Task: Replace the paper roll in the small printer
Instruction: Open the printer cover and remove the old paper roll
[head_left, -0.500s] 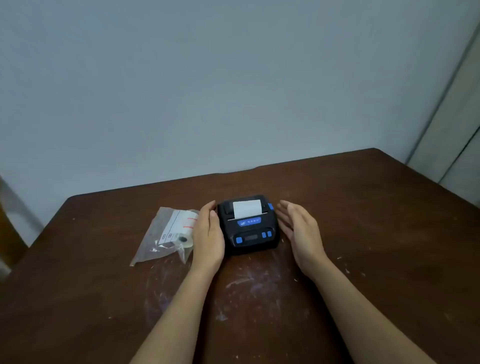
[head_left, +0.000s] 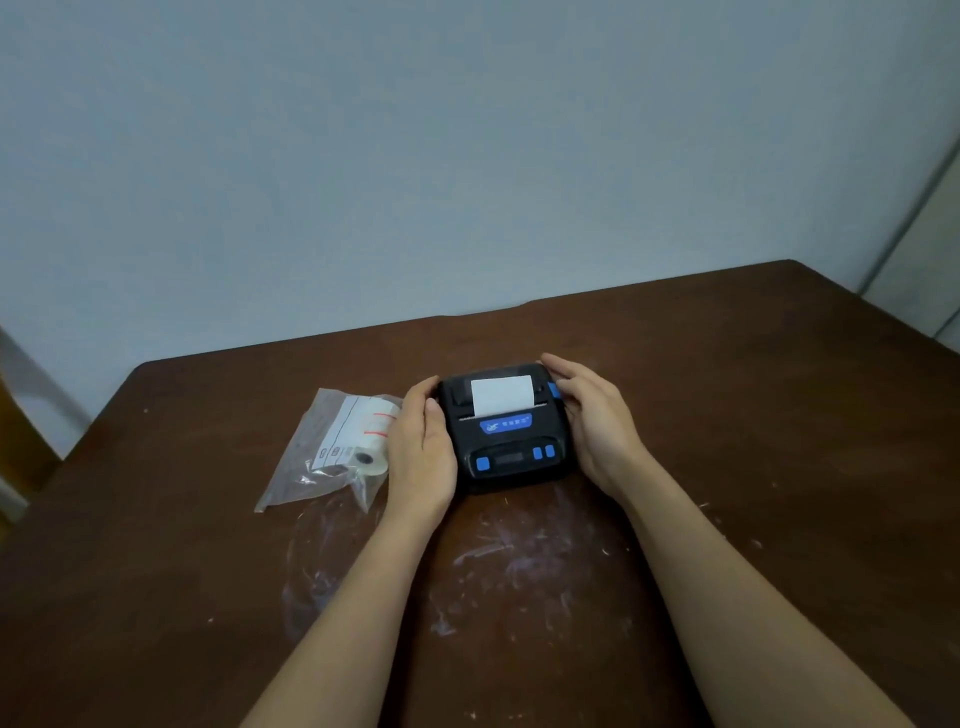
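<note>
A small black printer (head_left: 511, 441) with blue buttons sits on the brown table (head_left: 753, 415). A strip of white paper (head_left: 501, 395) sticks out of its top slot. My left hand (head_left: 423, 452) lies flat against the printer's left side. My right hand (head_left: 597, 421) wraps its right side, fingers at the back corner near a blue latch (head_left: 554, 388). A new white paper roll (head_left: 371, 441) lies in a clear plastic bag (head_left: 317, 457) just left of my left hand.
The table's back edge meets a pale wall. White scuff marks (head_left: 498, 561) cover the tabletop in front of the printer. A chair part (head_left: 21, 410) shows at the far left edge.
My right hand has closed in from a gap beside the printer and now touches its right side. My left hand stays against the left side.
</note>
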